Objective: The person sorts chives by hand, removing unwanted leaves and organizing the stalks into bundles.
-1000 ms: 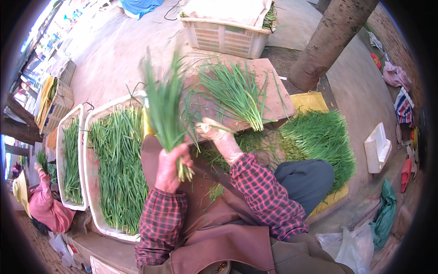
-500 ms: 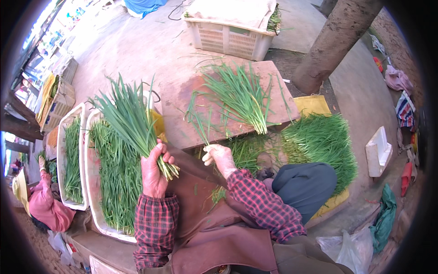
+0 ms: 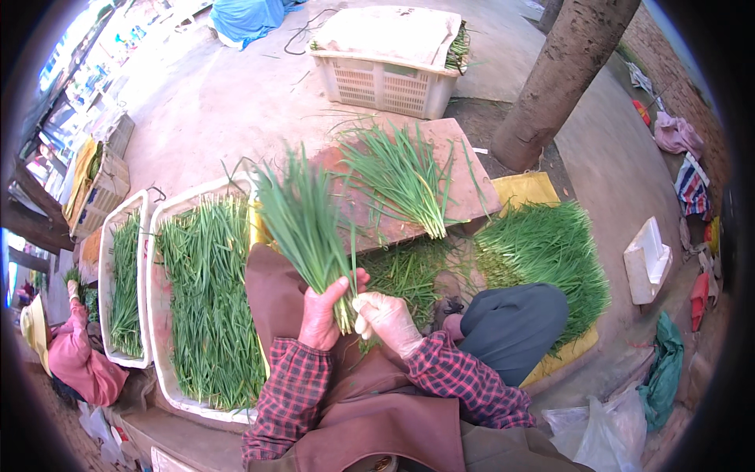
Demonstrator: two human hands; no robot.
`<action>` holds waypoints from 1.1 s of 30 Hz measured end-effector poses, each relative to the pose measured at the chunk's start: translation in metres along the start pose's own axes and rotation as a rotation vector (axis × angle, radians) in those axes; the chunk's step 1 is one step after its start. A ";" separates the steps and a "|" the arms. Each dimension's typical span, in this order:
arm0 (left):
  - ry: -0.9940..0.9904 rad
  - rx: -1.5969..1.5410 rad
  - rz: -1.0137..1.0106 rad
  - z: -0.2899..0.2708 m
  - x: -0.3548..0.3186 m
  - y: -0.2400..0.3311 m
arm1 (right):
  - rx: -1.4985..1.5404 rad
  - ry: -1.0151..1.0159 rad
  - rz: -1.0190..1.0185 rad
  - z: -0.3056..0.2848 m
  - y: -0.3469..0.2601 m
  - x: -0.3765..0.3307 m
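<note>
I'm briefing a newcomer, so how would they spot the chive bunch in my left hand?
Left of centre, find the larger white tub. Just right of it, your left hand grips the chive bunch near its stalk ends. Unlike the chives in that tub and on the reddish board, it's hand-held.

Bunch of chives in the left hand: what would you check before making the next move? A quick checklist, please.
1. Left hand closed around the bunch of chives: ok.
2. Grip low, near the stem ends: ok.
3. Right hand beside the stem ends: ok.
4. A blade pinched in the right hand: cannot tell.
5. Board wholly bare: not ok; loose chives lie there.
</note>
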State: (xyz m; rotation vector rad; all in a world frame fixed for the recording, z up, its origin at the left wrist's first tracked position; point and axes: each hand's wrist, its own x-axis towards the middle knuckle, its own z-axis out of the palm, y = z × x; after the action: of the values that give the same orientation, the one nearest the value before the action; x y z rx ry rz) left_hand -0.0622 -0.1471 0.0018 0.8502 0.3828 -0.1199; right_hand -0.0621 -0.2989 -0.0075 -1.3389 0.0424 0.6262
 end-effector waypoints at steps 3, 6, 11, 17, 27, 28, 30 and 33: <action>-0.052 -0.059 -0.030 -0.003 -0.009 -0.006 | -0.046 -0.032 0.068 -0.004 0.000 -0.007; -0.075 -0.060 -0.056 -0.008 -0.014 -0.011 | -0.097 -0.085 0.049 -0.008 0.002 -0.013; -0.064 -0.016 -0.086 -0.015 -0.024 -0.009 | -0.174 -0.247 -0.027 -0.017 0.002 -0.024; -0.082 0.076 -0.228 -0.032 -0.061 0.018 | 0.028 -0.196 0.038 -0.046 -0.007 -0.024; -0.075 -0.003 -0.679 -0.094 -0.155 0.041 | 0.161 0.051 -0.091 -0.072 -0.022 -0.015; -0.061 -0.003 -0.691 -0.101 -0.160 0.038 | 0.169 0.068 -0.087 -0.073 -0.024 -0.014; -0.039 -0.002 -0.711 -0.109 -0.168 0.035 | 0.133 0.113 -0.077 -0.077 -0.026 -0.012; -0.029 -0.031 -0.732 -0.112 -0.175 0.032 | 0.162 0.111 -0.079 -0.078 -0.026 -0.015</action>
State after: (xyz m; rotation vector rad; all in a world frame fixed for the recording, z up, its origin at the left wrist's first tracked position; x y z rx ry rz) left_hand -0.2478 -0.0503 0.0230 0.6432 0.6540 -0.8003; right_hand -0.0378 -0.3785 0.0008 -1.2115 0.1270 0.4710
